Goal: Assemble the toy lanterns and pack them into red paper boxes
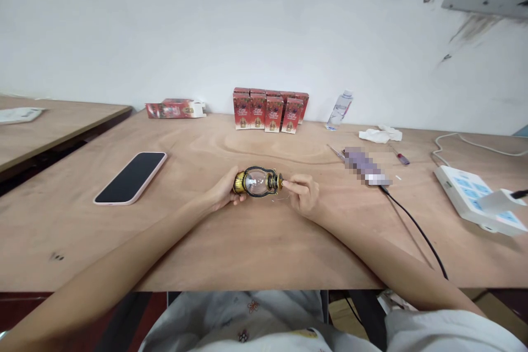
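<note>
A miniature lantern [256, 182] with a gold base, clear globe and dark frame lies on its side just above the table, its cap pointing right. My left hand [228, 190] is closed around the gold base at its left end. At the other end, my right hand [303, 192] has its fingers curled, with the index fingertip and thumb closed at the lantern's cap. A fine pale strand shows below the cap; I cannot tell whether it is attached.
Several red boxes [258, 111] stand against the wall, with an opened one [176, 109] to their left. A phone [131, 177] lies left. On the right are a tilted bottle [340, 110], tissue [380, 133], screwdriver [401, 157], cabled phone [365, 166] and power strip [466, 184].
</note>
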Demonstrator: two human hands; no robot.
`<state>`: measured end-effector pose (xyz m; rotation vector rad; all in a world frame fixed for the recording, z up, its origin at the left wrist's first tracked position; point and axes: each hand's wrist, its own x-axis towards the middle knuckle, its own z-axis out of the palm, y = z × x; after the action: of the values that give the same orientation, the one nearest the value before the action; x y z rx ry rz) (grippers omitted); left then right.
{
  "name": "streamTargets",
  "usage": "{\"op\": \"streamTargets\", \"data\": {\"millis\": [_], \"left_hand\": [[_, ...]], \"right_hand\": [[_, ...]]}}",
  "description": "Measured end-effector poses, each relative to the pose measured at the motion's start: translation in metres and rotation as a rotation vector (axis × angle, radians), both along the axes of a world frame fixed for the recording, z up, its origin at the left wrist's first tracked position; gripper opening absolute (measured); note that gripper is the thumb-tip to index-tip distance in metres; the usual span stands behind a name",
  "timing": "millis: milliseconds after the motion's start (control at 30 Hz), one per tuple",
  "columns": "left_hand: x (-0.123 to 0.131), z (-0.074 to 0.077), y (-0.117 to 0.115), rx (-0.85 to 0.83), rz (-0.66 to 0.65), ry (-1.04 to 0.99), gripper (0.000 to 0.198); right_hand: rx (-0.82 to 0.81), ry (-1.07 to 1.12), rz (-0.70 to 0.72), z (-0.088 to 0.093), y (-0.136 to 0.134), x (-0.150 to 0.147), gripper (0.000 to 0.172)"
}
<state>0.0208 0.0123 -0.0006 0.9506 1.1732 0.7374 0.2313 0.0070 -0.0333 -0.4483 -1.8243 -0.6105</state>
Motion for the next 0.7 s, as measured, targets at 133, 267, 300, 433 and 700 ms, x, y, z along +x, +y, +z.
{"op": "streamTargets", "data": {"millis": [133,267,300,433,700], "left_hand": [[0.0005,0.0007,-0.0007,0.0,-0.003,0.017,0.035],[0.0015,0.0016,-0.002,0.008,-0.008,0.032,0.035],[0.0016,0.0019,-0.0024,0.008,-0.019,0.032,0.035],[-0.0004,0.0036,-0.0029,-0.007,-0.105,0.034,0.037],[-0.0072,0.0003,0.0012,-0.061,-0.266,0.008,0.043]], "right_hand": [[-0.03,0.021,0.058,-0.0024,0.0024,0.0019,0.026],[-0.085,0.032,0.082,-0.0023,0.0041,0.004,0.028],[-0.071,0.024,0.063,-0.0018,0.0041,0.0042,0.028],[-0.021,-0.001,-0.009,-0.0006,0.0037,0.0032,0.027],[-0.113,-0.018,0.064,-0.0068,0.005,-0.0019,0.031]]}}
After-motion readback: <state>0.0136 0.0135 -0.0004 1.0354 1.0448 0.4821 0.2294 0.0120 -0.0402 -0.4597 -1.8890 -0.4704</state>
